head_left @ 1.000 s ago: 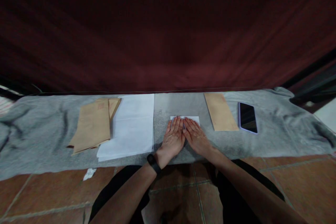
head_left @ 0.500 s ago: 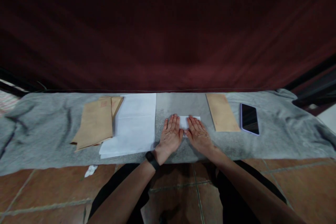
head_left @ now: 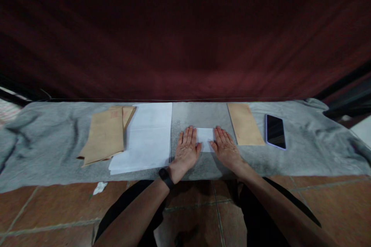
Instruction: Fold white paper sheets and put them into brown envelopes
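Observation:
A small folded piece of white paper [head_left: 205,140] lies flat on the grey cloth, between my two hands. My left hand [head_left: 186,148] rests palm down over its left edge, fingers stretched out and pointing away from me. On the opposite side my right hand [head_left: 226,149] lies flat across the paper's right edge, its thumb out toward the middle. Neither hand grips anything. The parts of the paper beneath the palms are hidden. Left of my left hand is a stack of white paper sheets [head_left: 149,137], with a crease across the top one.
Several brown envelopes [head_left: 106,135] lie overlapping at the left. A single brown envelope [head_left: 246,125] is right of my hands, beside a phone [head_left: 275,131] in a purple case. A white scrap [head_left: 100,188] lies on the tiled floor. Behind the grey cloth [head_left: 313,142] hangs a dark red curtain [head_left: 185,46].
My hands have slid apart over the folded paper, the right one clearly to the right and the left one slightly left. More of the paper shows between them.

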Tool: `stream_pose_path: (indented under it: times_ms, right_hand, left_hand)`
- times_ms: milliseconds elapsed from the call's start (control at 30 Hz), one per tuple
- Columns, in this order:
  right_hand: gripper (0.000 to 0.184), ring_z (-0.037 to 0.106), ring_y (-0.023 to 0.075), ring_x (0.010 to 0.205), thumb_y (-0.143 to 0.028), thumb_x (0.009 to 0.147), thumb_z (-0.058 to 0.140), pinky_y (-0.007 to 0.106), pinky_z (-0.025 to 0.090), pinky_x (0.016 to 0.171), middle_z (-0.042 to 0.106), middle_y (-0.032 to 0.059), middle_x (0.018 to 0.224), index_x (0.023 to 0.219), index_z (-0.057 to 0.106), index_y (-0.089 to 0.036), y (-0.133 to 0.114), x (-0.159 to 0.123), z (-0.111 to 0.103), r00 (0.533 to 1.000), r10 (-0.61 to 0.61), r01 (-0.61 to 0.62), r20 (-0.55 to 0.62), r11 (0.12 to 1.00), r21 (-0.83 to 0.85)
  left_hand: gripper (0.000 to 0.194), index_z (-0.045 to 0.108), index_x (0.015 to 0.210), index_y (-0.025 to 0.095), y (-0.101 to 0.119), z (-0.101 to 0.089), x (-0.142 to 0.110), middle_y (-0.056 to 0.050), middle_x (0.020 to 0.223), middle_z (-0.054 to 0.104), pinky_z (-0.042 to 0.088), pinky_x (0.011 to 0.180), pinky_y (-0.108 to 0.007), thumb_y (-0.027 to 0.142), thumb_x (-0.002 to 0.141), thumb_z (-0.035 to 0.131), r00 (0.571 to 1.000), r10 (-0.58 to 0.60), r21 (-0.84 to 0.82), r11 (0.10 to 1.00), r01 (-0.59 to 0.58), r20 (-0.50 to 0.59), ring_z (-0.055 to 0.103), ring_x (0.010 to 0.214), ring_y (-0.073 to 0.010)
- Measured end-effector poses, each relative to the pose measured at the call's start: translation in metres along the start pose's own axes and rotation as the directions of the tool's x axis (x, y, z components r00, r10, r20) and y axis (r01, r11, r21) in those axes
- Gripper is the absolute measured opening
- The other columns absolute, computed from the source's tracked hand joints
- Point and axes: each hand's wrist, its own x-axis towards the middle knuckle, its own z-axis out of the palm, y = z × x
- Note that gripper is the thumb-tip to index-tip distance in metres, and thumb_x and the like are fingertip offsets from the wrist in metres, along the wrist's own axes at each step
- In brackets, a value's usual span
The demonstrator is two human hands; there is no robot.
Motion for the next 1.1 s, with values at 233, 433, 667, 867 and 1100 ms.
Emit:
stream_pose_path:
  times_ms: [233, 433, 667, 867, 1100]
  right_hand:
    - [0.066, 0.035, 0.0291, 0.148, -0.043, 0.106, 0.031, 0.051, 0.032, 0.119, 0.032, 0.0176, 0.162, 0.162, 0.015, -0.011, 0.009, -0.004, 0.0, 1.0, 0.017, -0.017, -0.016, 1.0, -0.002]
    - [0.064, 0.037, 0.0299, 0.147, -0.043, 0.106, 0.032, 0.05, 0.034, 0.117, 0.035, 0.0182, 0.161, 0.16, 0.023, -0.009, 0.013, -0.008, -0.001, 0.999, 0.032, -0.031, -0.034, 1.0, 0.004]
    - [0.063, 0.037, 0.0318, 0.147, -0.04, 0.105, 0.035, 0.052, 0.034, 0.118, 0.037, 0.0192, 0.16, 0.159, 0.026, -0.009, 0.016, -0.009, -0.008, 0.998, 0.05, -0.049, -0.034, 0.999, 0.018]
    - [0.06, 0.033, 0.0284, 0.15, -0.039, 0.103, 0.042, 0.051, 0.03, 0.122, 0.038, 0.0174, 0.16, 0.154, 0.037, -0.008, 0.008, -0.005, -0.026, 0.984, -0.156, 0.147, 0.081, 0.984, 0.102]
    - [0.056, 0.039, 0.0274, 0.147, -0.034, 0.099, 0.051, 0.048, 0.036, 0.12, 0.042, 0.018, 0.158, 0.15, 0.044, -0.01, 0.004, -0.004, -0.033, 0.945, -0.293, 0.273, 0.148, 0.951, 0.144]
  left_hand:
    - [0.066, 0.023, 0.157, 0.005, -0.006, -0.002, -0.003, -0.02, 0.161, 0.034, 0.024, 0.124, -0.049, 0.041, 0.103, 0.031, 1.0, -0.008, 0.011, 1.0, 0.008, 0.012, 0.028, 0.152, -0.0278]
    - [0.063, 0.028, 0.156, 0.005, -0.011, -0.005, -0.006, -0.019, 0.161, 0.034, 0.024, 0.124, -0.051, 0.04, 0.103, 0.03, 0.999, -0.025, 0.04, 0.999, 0.023, 0.036, 0.028, 0.152, -0.0285]
    - [0.062, 0.03, 0.155, 0.004, -0.016, -0.006, -0.009, -0.019, 0.161, 0.034, 0.025, 0.123, -0.05, 0.037, 0.103, 0.031, 0.999, -0.035, 0.063, 0.997, 0.033, 0.025, 0.029, 0.152, -0.0289]
    - [0.061, 0.029, 0.156, 0.007, -0.015, -0.008, -0.009, -0.018, 0.16, 0.037, 0.025, 0.123, -0.05, 0.037, 0.103, 0.032, 1.0, -0.022, 0.059, 0.998, 0.021, 0.023, 0.031, 0.151, -0.0288]
    - [0.061, 0.033, 0.154, 0.004, -0.011, -0.02, -0.006, -0.018, 0.162, 0.032, 0.022, 0.125, -0.049, 0.038, 0.103, 0.031, 0.993, -0.048, 0.099, 0.994, 0.037, 0.108, 0.028, 0.152, -0.0287]
